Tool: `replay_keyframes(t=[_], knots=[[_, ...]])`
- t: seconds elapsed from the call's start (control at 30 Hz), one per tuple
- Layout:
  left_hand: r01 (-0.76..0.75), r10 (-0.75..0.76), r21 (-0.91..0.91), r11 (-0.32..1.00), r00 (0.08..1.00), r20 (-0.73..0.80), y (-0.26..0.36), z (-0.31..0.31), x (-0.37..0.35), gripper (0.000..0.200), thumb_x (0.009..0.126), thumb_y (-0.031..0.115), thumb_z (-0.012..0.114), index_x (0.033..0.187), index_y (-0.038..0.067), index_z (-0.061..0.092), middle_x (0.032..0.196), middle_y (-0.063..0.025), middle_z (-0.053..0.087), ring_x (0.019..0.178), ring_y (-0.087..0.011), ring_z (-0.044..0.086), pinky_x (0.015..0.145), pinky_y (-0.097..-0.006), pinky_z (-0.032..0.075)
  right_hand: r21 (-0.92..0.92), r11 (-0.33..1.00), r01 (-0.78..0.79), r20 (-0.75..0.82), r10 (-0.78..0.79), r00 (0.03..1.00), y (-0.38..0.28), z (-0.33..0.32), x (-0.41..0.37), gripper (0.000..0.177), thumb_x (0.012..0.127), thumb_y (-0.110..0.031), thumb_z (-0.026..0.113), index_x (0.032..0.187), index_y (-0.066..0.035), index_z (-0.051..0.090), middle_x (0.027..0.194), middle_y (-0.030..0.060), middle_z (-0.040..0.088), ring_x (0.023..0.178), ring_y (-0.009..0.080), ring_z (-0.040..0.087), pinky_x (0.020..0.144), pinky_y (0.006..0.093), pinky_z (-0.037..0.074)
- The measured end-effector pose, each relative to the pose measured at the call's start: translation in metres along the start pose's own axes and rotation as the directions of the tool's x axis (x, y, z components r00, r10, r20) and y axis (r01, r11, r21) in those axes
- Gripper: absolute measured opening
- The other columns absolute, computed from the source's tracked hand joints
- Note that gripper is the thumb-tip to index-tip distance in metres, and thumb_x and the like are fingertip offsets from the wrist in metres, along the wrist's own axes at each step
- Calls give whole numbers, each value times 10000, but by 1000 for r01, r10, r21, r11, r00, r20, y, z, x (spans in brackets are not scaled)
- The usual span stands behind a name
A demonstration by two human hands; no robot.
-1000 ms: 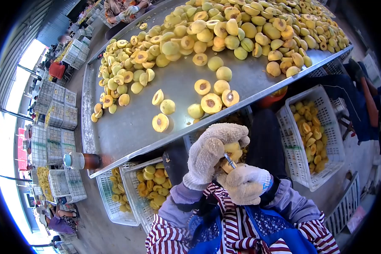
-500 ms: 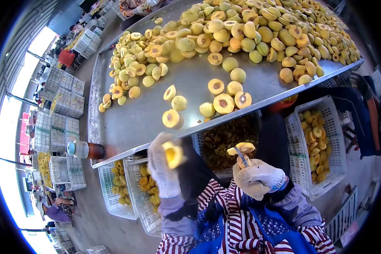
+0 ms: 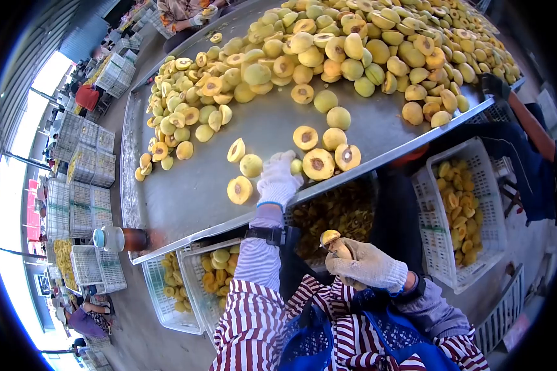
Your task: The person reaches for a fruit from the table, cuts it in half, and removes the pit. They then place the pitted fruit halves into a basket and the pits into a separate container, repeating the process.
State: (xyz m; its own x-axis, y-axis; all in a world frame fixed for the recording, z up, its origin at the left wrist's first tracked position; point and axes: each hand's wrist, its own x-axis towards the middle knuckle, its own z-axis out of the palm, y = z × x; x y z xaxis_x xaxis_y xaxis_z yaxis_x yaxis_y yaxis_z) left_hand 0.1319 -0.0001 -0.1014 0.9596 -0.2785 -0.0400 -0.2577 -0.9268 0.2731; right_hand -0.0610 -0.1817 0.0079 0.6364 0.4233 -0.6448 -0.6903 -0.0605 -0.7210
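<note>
The left hand point(image 3: 277, 180), in a white knitted glove, reaches over the edge of the long grey steel table point(image 3: 185, 191), its fingers bent onto a small yellow-green peach point(image 3: 297, 166); whether they have closed around it cannot be told. 3 cut peach halves point(image 3: 319, 163) lie just beside it. The right hand point(image 3: 366, 266), in a beige glove, is held near the chest, clenched on a short tool point(image 3: 340, 248) whose tip carries a yellow-brown scrap of fruit point(image 3: 328, 237). Below the table stand white plastic crates point(image 3: 436, 247) holding yellow halves.
</note>
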Motion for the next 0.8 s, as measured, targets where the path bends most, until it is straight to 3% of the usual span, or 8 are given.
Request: replay_keyframes(t=[0.03,0.1,0.17,0.3,0.4,0.53,0.73,0.8], knots=[[14,-15,48,999,1000,27,0,-2,3,625,805,327,727,1375,218,495,1259,-92,600,1103,-302,603,894,-409,526,5,1000,0,2,0,1000,1,-1,0,361,883,-340,662,1090,-65,556,684,-15,564,533,56,527,482,216,423],[253,-210,-519,816,968,140,-6,-10,0,611,837,345,703,1383,185,481,1257,-101,599,1077,-286,618,827,-415,548,10,1000,1,6,-1,1000,0,-3,0,358,883,-342,660,1087,-64,563,684,-12,567,543,57,534,498,219,428],[466,-227,-849,250,880,417,-17,-21,-5,642,889,405,663,1414,115,433,1276,-134,584,1037,-276,639,713,-398,567,23,1000,-5,3,5,1000,-1,-5,0,355,885,-341,657,1086,-61,569,688,-8,576,553,59,541,511,226,434],[293,121,-854,-431,956,267,-3,-38,-43,679,940,424,618,1456,58,372,1319,-150,553,1081,-301,625,744,-345,552,-68,996,61,-14,-62,998,-1,-5,10,351,899,-330,646,1090,-47,564,701,4,598,554,67,548,508,242,438],[348,42,-912,-217,937,347,33,-29,-48,673,950,381,619,1469,44,353,1346,-150,531,1117,-278,603,799,-335,544,-54,998,40,3,-40,999,-2,0,18,346,901,-324,651,1088,-48,559,695,0,593,546,67,544,508,241,437],[380,-25,-800,463,908,417,75,-42,-41,654,917,319,663,1442,35,396,1329,-132,534,1134,-220,571,873,-309,508,7,998,55,19,-55,998,-2,4,14,317,910,-308,650,1082,-57,560,677,-8,575,522,60,524,483,225,424],[3,-41,-217,976,984,-174,50,-5,-11,634,872,382,644,1415,112,457,1342,-190,541,1162,-349,575,1012,-415,428,130,991,24,-106,-10,994,12,-14,3,301,911,-285,654,1093,-60,569,675,-10,568,499,55,505,452,219,403],[199,-180,-212,957,978,106,56,-9,-4,682,833,427,654,1412,126,455,1320,-188,558,1200,-354,559,1038,-434,406,37,999,38,-106,-34,994,12,-15,5,387,894,-356,658,1127,-57,577,696,10,598,538,76,553,503,242,442]])
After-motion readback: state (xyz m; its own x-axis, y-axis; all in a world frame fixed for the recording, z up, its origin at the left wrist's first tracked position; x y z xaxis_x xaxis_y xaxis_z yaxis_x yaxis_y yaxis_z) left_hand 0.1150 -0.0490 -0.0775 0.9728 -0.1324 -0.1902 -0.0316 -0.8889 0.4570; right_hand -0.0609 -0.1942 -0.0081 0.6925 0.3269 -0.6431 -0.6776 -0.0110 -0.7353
